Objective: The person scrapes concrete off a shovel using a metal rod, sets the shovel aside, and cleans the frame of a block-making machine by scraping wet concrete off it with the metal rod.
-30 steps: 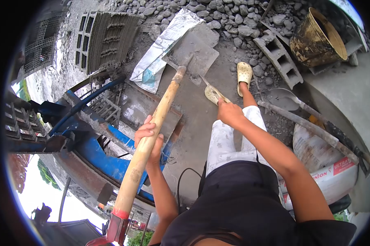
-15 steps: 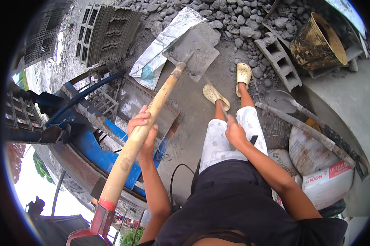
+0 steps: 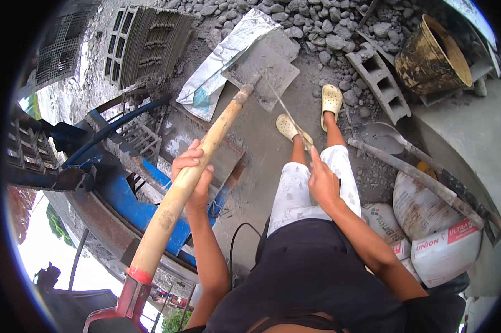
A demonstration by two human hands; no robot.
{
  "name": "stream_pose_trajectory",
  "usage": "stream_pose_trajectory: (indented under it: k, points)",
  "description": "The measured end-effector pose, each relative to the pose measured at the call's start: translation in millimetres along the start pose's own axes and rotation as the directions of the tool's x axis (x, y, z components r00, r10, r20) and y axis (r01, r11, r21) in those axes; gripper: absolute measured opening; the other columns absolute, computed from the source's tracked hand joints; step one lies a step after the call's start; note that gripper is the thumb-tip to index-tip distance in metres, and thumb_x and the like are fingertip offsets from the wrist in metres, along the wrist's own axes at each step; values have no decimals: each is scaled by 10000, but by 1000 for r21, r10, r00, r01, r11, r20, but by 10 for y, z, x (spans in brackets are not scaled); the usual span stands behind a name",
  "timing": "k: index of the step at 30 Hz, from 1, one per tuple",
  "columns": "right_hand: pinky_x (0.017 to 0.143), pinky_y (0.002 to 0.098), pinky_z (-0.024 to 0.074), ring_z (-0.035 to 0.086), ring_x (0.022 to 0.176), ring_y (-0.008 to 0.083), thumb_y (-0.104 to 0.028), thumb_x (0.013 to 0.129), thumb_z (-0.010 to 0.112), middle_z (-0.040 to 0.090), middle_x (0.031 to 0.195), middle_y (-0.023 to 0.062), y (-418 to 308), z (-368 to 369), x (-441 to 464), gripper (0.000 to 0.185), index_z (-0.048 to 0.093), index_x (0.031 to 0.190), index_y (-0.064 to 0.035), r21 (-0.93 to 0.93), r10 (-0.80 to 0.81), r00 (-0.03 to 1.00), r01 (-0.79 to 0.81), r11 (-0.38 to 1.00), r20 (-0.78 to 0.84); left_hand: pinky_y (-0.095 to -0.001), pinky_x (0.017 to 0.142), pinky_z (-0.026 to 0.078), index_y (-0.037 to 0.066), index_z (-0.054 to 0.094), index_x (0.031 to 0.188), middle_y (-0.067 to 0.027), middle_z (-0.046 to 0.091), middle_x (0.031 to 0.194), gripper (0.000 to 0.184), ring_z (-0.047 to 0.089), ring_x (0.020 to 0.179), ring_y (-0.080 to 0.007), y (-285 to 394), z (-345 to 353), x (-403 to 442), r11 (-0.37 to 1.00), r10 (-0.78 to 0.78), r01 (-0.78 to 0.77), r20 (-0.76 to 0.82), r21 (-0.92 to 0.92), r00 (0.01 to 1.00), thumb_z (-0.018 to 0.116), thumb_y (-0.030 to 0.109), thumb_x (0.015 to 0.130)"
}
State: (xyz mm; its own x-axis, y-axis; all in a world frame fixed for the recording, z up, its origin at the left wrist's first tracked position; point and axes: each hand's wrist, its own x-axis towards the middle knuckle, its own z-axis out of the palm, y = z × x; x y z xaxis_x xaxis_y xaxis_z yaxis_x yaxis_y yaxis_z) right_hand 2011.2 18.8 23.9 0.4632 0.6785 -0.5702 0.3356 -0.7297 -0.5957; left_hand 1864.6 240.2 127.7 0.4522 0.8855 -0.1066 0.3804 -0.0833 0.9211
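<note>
So the left hand (image 3: 198, 187) has its grip wrapped round the shovel's (image 3: 170, 208) wooden shaft, and the right hand's (image 3: 324, 186) grip is closed on a thin tool (image 3: 304, 135). Its tip overlaps the blade (image 3: 270, 66) (can't tell if they touch), beyond the pale clogs (image 3: 331, 100). Stones (image 3: 335, 41) lie farther out.

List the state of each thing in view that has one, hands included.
Left hand: closed around the shovel
Right hand: closed on a thin tool
Shovel: held, blade grimy
Thin tool: held, pointing toward the blade
Bucket: open, tilted, stained
White sack: creased
Shoes: worn
</note>
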Motion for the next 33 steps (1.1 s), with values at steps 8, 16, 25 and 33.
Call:
stream_pose_trajectory:
  k: [8,16,25,33]
  points:
    - [528,434,463,561,573,361,-11,724,467,561,692,193,489,-136,50,589,348,1284,-150,-340,74,973,4,940,219,-440,955,314,73,458,865,-98,548,979,288,445,1111,-320,83,-25,227,1000,21,-21,50,-7,999,585,-48,637]
    - [462,404,457,545,510,311,-16,696,513,510,632,138,710,183,330,647,344,1292,-203,-182,-12,973,55,982,233,-451,978,290,71,474,870,-92,543,986,281,454,1102,-299,215,73,486,998,56,-54,135,-12,989,595,-22,635]
    - [565,437,450,569,600,367,-25,767,452,580,688,217,748,-136,407,546,346,1290,-139,-51,65,935,-50,997,349,-427,957,323,57,486,851,-84,558,933,251,488,1056,-278,319,202,616,992,115,-122,226,17,967,581,-25,634]
    - [639,478,463,583,685,398,-64,774,444,566,742,250,560,-235,768,519,355,1281,-134,-115,104,919,-65,991,380,-448,977,283,70,467,876,-81,534,960,313,450,1098,-301,314,245,585,995,81,-91,223,37,971,644,-18,632]
